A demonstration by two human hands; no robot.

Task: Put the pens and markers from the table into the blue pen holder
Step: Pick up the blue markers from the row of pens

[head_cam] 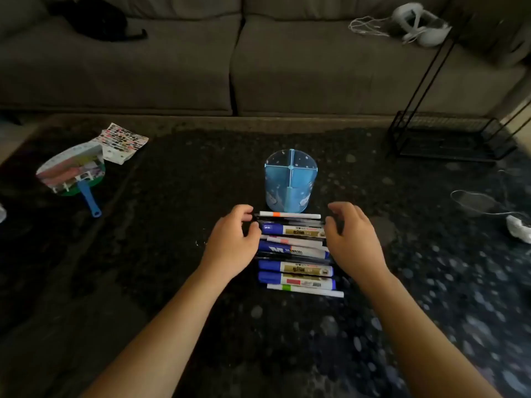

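A round blue pen holder [290, 183] with a cross divider stands upright on the dark table, nothing visible inside it. Right in front of it lies a row of pens and markers [296, 254], side by side: several thick blue markers, thin white pens and black pens. A white pen with an orange band [290, 215] is the one nearest the holder. My left hand [232, 245] rests at the left ends of the row, fingers curled near the black pen tips. My right hand [355, 239] hovers at the right ends, fingers bent and apart. Neither hand has lifted anything.
A hand fan with a blue handle [74, 175] and a printed sheet [123, 140] lie at the far left. A black wire rack [448, 136] stands at the back right, cables [477, 202] lie on the right. A grey sofa [230, 61] runs behind the table.
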